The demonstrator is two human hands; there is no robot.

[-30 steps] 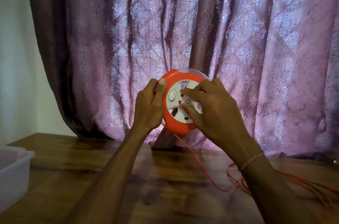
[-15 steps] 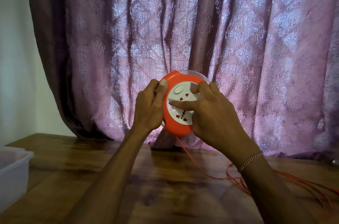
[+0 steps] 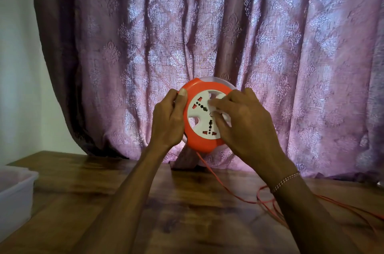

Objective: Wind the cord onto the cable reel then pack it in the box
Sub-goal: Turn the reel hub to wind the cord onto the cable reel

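I hold a round orange cable reel (image 3: pixel 199 141) upright in the air above the wooden table (image 3: pixel 182 212). Its white socket face (image 3: pixel 200 116) points toward me. My left hand (image 3: pixel 168 122) grips the reel's left rim, thumb on the orange edge. My right hand (image 3: pixel 243 127) covers the right half of the face, fingertips pressed into the white disc. A thin orange cord (image 3: pixel 224 186) drops from the bottom of the reel and trails in loose loops across the table to the right, partly hidden behind my right forearm.
A translucent plastic box (image 3: pixel 15 193) stands at the table's left edge. A patterned purple curtain (image 3: pixel 207 35) hangs right behind the reel, its hem resting on the tabletop.
The white disc has turned under my right fingers; the sockets sit at a new angle. My right hand shifted round the face. The cord on the table has been drawn in slightly.
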